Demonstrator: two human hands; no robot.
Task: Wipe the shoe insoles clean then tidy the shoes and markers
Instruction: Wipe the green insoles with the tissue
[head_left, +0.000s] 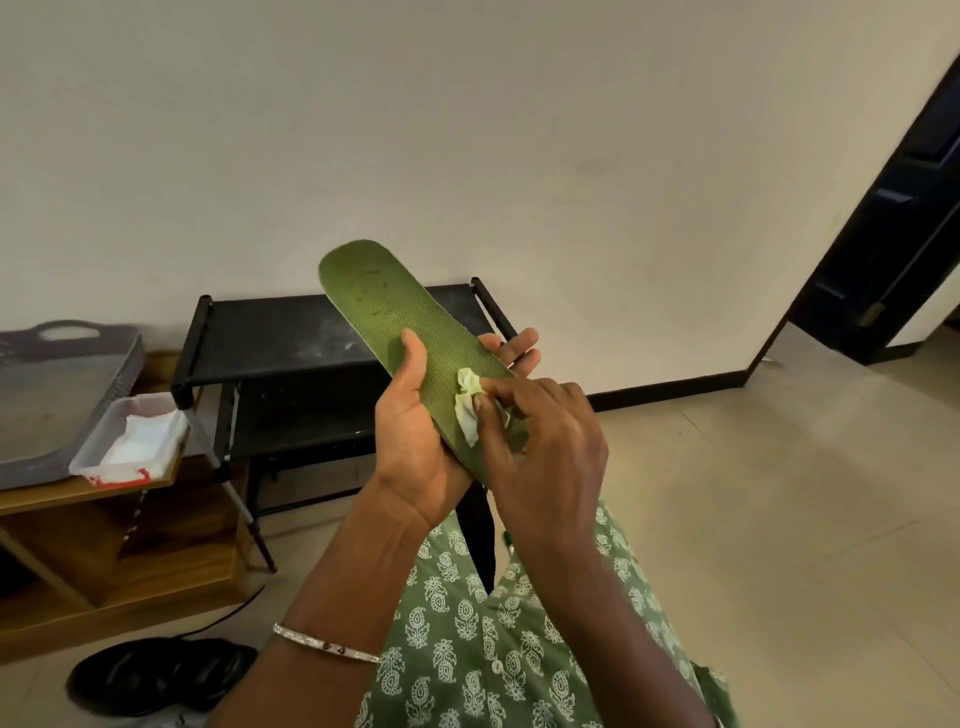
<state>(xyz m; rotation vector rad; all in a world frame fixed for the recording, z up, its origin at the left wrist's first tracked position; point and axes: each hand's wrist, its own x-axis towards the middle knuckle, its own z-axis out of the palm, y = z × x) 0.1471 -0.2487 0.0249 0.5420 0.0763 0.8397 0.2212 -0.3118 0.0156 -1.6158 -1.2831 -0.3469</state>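
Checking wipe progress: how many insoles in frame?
1: the green insole, held by the left hand in front of the black rack while the right hand pinches a tissue against it. Others may be hidden.

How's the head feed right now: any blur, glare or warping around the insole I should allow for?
Head view: insole and wipe sharp, weave visible; right hand slightly soft; light dim and even, no glare; wide-angle lens bows the door at the right edge; black shoes at bottom left too dark for detail.
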